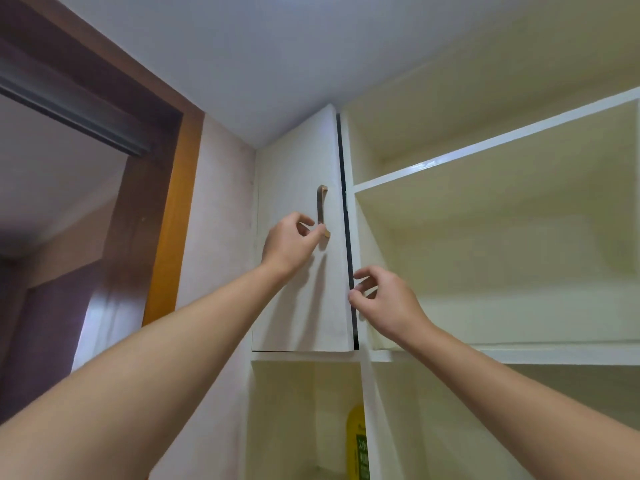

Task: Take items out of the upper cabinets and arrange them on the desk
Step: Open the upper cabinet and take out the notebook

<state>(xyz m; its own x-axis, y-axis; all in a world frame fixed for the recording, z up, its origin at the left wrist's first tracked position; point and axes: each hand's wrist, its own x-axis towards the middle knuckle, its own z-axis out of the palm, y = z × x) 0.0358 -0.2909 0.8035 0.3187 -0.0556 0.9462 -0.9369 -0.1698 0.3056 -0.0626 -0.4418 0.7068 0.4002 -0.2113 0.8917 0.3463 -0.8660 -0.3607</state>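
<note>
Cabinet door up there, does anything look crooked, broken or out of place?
Nothing stands out. The cabinet door hangs straight, its handle intact. The left hand is at the handle, the right hand at the door's edge.

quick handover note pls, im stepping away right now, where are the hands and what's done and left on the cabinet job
Left hand: fingers at the lower end of the handle on the upper cabinet door, grip not clearly closed.
Right hand: fingertips at the door's free edge, holding nothing.
Door looks shut or barely ajar; contents hidden.
Open shelves to the right show nothing. A yellow bottle stands in the cubby below.
Done: nothing out yet. Left: open the door, take items down, arrange them on the desk, which is out of view.
</note>
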